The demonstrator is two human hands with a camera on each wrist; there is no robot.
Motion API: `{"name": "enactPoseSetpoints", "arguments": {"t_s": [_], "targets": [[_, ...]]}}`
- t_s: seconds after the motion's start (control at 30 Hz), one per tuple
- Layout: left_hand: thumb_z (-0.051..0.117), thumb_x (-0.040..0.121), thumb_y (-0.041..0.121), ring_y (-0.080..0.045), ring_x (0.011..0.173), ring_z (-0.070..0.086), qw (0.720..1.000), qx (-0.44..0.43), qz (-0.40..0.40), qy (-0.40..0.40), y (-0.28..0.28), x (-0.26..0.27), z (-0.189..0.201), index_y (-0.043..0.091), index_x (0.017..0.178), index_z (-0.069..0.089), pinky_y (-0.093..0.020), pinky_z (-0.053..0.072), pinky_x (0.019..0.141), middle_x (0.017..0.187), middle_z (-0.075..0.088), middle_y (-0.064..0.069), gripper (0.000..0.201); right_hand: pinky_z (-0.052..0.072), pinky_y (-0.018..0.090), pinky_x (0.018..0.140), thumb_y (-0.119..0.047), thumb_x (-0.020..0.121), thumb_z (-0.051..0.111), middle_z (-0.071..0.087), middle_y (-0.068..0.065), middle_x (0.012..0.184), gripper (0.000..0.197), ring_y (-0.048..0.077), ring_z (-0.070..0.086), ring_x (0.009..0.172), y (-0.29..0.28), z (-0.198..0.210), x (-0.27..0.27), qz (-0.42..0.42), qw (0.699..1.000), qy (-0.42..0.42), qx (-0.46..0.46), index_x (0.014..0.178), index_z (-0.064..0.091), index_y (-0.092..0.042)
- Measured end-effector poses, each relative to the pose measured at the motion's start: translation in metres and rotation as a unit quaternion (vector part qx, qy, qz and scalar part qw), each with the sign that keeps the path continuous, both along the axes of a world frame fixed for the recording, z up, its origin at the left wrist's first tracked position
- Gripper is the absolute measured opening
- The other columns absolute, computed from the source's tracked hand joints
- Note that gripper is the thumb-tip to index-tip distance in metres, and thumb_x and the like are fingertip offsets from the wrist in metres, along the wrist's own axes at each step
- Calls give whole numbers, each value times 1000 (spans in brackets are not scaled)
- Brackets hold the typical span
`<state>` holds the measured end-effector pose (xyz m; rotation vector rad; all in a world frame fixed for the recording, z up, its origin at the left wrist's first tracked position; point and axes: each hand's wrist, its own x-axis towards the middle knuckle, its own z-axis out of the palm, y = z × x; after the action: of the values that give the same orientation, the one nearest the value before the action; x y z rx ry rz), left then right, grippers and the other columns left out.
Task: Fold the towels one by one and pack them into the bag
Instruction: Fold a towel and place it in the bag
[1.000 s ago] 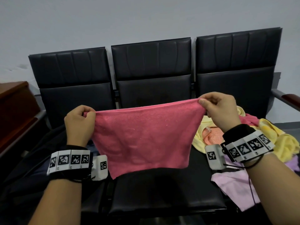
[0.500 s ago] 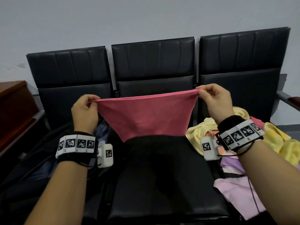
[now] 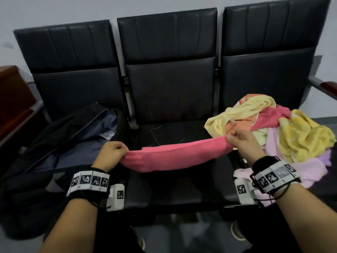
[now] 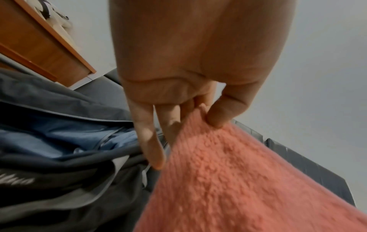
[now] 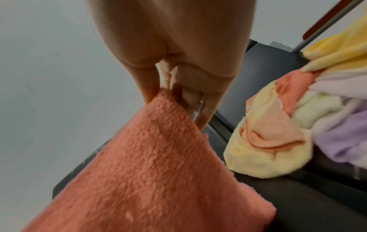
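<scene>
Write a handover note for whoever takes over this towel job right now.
Left hand and right hand each pinch an end of the pink towel, stretched low over the middle seat.
The bag lies open on the left seat; no towels can be made out inside.
The towel pile waits unfolded on the right seat.
Left: finish folding the pink towel, pack it, then the pile.

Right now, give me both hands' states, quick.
Left hand: fingers pinch one end of the pink towel.
Right hand: fingers pinch the towel's other end.
</scene>
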<state>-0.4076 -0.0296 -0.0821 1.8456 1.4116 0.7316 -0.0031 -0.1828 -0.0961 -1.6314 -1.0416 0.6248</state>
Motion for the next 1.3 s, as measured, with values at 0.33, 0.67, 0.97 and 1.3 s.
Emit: {"name": "enactPoseSetpoints", "arguments": {"t_s": [0.33,0.67,0.97,1.3], "targets": [[58,79,-16,3,40,46,995,-94,-3,11,-11,8,-63,5,70,69,-10,38,45,46,57,7,25,52,35,61,-9,88,70,72,-1,70,9,15,64,65,-11,-63,6,-6,997,18,-74,82,71,-15],[56,83,-9,-14,62,53,996,-56,66,-5,42,30,-95,16,78,70,-27,44,61,69,64,-1,29,45,15,59,-19,88,72,71,-3,80,6,3,64,67,65,-80,16,-82,993,-35,-74,92,68,-22],[61,80,-6,-33,95,65,985,-125,87,79,36,33,-155,5,120,62,-39,51,92,109,66,-16,41,41,30,82,-36,93,64,69,9,104,43,30,63,102,68,-147,18,-39,929,-162,-331,124,62,-6],[58,88,1,-27,109,64,981,-125,32,142,16,35,-155,5,110,75,-25,45,97,117,68,-14,28,50,44,72,-1,80,73,67,22,81,13,25,57,76,50,-129,8,-72,959,3,-276,89,72,8]]}}
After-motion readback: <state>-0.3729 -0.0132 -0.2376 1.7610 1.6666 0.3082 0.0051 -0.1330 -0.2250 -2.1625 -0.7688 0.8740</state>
